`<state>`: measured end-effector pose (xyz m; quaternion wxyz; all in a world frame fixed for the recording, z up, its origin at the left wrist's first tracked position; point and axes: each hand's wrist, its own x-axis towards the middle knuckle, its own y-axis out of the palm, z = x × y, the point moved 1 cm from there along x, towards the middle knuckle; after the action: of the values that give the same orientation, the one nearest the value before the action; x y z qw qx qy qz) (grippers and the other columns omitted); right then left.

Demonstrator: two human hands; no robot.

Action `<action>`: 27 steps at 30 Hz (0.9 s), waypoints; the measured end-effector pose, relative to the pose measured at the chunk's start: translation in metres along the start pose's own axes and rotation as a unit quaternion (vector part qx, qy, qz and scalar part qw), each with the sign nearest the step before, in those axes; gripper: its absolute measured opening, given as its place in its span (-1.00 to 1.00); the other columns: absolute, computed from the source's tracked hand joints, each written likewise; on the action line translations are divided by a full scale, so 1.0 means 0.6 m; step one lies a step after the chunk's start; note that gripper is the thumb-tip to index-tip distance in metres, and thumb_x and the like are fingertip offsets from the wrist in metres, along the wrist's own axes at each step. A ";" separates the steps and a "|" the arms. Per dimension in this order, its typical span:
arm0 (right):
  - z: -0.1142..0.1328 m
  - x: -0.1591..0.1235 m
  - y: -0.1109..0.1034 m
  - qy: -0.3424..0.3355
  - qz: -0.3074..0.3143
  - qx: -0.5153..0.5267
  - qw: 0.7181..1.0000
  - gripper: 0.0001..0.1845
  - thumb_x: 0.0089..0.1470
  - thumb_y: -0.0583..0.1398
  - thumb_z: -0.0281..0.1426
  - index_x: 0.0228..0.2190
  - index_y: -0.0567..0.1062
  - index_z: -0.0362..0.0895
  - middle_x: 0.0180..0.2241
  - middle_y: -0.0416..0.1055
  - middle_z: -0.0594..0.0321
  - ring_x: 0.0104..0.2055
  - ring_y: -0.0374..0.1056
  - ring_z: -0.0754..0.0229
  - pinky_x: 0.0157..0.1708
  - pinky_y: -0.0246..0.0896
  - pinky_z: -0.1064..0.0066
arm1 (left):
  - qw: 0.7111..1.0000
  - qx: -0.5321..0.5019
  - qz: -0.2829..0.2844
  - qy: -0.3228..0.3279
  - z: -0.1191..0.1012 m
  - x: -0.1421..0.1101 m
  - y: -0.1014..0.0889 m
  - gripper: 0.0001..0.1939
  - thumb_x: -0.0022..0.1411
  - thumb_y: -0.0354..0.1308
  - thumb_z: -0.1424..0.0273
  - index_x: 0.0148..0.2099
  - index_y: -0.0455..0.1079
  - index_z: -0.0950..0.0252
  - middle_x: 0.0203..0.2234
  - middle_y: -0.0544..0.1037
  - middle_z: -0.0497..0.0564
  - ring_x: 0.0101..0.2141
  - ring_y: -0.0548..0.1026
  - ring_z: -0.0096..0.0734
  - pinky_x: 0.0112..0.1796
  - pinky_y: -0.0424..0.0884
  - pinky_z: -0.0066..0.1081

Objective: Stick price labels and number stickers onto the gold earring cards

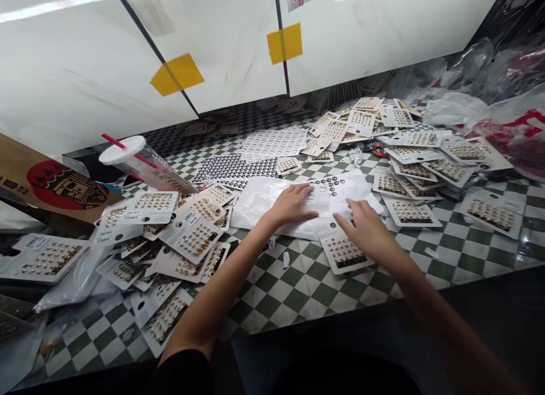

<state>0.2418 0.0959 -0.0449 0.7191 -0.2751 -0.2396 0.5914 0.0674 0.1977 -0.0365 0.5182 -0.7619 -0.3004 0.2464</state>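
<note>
My left hand lies with its fingers stretched over a white sheet that bears black round stickers. A small printed label shows by its fingertips. My right hand has its thumb and fingers apart over the sheet's right part, and nothing shows between them. Below that hand, a card of earrings lies on the checkered table, partly covered by the hand. White plastic spreads left of the sheet. Whether the right fingertips touch the sheet I cannot tell.
Heaps of earring cards lie on the left and right. Behind are sticker sheets. A lidded cup with a red straw leans near a brown paper bag. Plastic bags crowd the right; white panels stand behind.
</note>
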 end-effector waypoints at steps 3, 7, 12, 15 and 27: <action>0.007 0.075 -0.008 0.014 0.044 0.040 0.998 -0.65 -0.28 0.34 -0.17 -0.43 0.45 -0.11 -0.27 0.32 0.08 -0.16 0.29 -0.09 -0.13 0.20 0.08 | 0.999 -0.003 -0.035 -0.004 -0.003 0.001 0.006 -0.32 0.16 0.07 0.05 0.21 0.11 0.34 0.18 0.22 0.18 0.13 0.19 -0.07 0.09 0.13 -0.14; 0.033 0.128 0.004 0.012 0.114 0.123 0.986 -0.72 -0.33 0.35 -0.28 -0.65 0.35 -0.11 -0.54 0.32 0.23 -0.43 0.28 0.13 -0.39 0.25 0.26 | 0.997 -0.012 -0.074 -0.013 -0.002 0.007 0.013 -0.44 0.18 0.09 0.12 0.12 0.21 0.35 0.07 0.32 0.19 0.04 0.25 -0.05 0.01 0.21 -0.13; 0.040 0.130 0.030 0.004 0.156 0.248 0.956 -0.75 -0.20 0.26 -0.23 -0.61 0.40 -0.15 -0.62 0.36 0.26 -0.57 0.23 0.27 -0.56 0.16 0.39 | 0.990 -0.074 -0.117 -0.006 0.007 0.007 0.007 -0.62 0.19 0.10 0.19 -0.03 0.31 0.31 -0.10 0.44 0.10 -0.09 0.37 -0.22 -0.09 0.31 -0.26; 0.038 0.127 0.041 -0.014 0.154 0.289 0.945 -0.74 -0.22 0.26 -0.23 -0.50 0.48 -0.17 -0.53 0.44 0.23 -0.50 0.31 0.24 -0.50 0.20 0.38 | 0.975 -0.177 -0.131 0.009 0.016 0.005 -0.008 -0.73 0.18 0.12 0.21 -0.17 0.35 0.31 -0.24 0.49 0.04 -0.21 0.44 -0.35 -0.18 0.36 -0.37; 0.043 0.117 0.035 -0.002 0.076 0.270 0.960 -0.84 -0.16 0.27 -0.40 -0.42 0.47 -0.16 -0.40 0.41 0.17 -0.33 0.31 0.14 -0.33 0.25 0.27 | 0.883 -0.237 -0.386 -0.120 0.041 -0.007 -0.054 -0.83 0.27 0.02 0.35 -0.36 0.26 0.30 -0.40 0.42 0.02 -0.34 0.37 -0.40 -0.28 0.33 -0.36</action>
<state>0.2228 0.1706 -0.0389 0.7191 -0.0868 -0.0504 0.6877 0.0408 0.2197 -0.0143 0.3364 -0.6500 -0.6803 0.0382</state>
